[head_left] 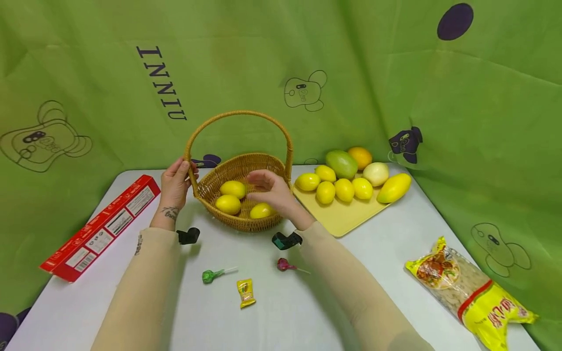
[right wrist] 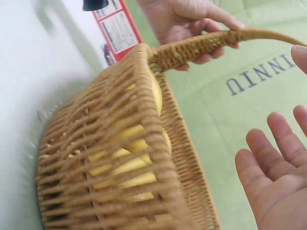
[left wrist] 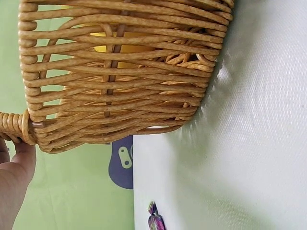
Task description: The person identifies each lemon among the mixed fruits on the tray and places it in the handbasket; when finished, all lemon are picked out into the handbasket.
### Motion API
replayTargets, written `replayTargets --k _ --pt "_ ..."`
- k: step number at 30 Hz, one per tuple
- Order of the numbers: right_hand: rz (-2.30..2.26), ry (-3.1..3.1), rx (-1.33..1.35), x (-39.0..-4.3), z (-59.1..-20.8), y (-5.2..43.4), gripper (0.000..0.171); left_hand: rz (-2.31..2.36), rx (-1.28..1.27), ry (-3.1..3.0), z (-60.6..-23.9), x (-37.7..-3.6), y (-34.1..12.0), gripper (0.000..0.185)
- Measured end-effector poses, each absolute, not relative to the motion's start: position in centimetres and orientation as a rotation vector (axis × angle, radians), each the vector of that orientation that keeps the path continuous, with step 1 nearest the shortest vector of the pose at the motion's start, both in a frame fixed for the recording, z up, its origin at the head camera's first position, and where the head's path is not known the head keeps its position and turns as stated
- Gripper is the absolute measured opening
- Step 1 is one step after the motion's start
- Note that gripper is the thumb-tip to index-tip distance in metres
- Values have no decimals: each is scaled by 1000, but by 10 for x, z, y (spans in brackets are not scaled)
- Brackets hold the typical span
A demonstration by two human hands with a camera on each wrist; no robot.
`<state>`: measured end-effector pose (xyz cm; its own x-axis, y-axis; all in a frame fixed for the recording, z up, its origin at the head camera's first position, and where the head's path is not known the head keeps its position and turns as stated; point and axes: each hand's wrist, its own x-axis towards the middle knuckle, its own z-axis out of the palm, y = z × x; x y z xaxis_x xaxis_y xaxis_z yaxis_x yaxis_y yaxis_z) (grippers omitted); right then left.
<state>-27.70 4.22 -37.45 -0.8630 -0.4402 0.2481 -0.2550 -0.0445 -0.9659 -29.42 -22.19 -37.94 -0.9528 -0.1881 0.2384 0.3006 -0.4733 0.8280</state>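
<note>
Gripping the wicker basket [head_left: 239,195] at the base of its arched handle, the left hand [head_left: 175,184] curls fingers and thumb round the wound cane where handle meets rim; the basket stands on the grey table [head_left: 386,253], near its far edge, between a red box [head_left: 102,228] and a yellow tray [head_left: 342,214]; it is oval, woven of tan cane in open horizontal bands over upright stakes, with a single tall hoop handle; the left wrist view shows the weave close, yellow fruit visible through the gaps; three lemons [head_left: 232,189] lie inside, two toward the left wall and one toward the near wall; the right hand [head_left: 273,190] hovers above the basket's right side, palm open and fingers loosely spread, holding nothing; the tray, just right of the basket, carries five more lemons [head_left: 326,192], a green mango [head_left: 341,164], an orange fruit, a pale round fruit and a yellow mango [head_left: 394,188]; two lollipops [head_left: 212,275], a small yellow sachet [head_left: 246,292] and a noodle packet [head_left: 471,292] lie on the near table.
</note>
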Motion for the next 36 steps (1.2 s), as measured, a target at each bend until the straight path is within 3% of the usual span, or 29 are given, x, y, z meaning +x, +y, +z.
replayTargets --k 13,23,36 --pt "-2288 2047 -548 -269 -374 114 48 -2478 -184 -1403 -381 -294 -222 21" --pt "-2511 2124 -222 -280 -395 183 48 -2474 -159 -1396 -378 -293 -222 12" --pt "-2389 2302 10 -297 -433 199 53 -2461 -136 -1422 -377 -292 -220 12"
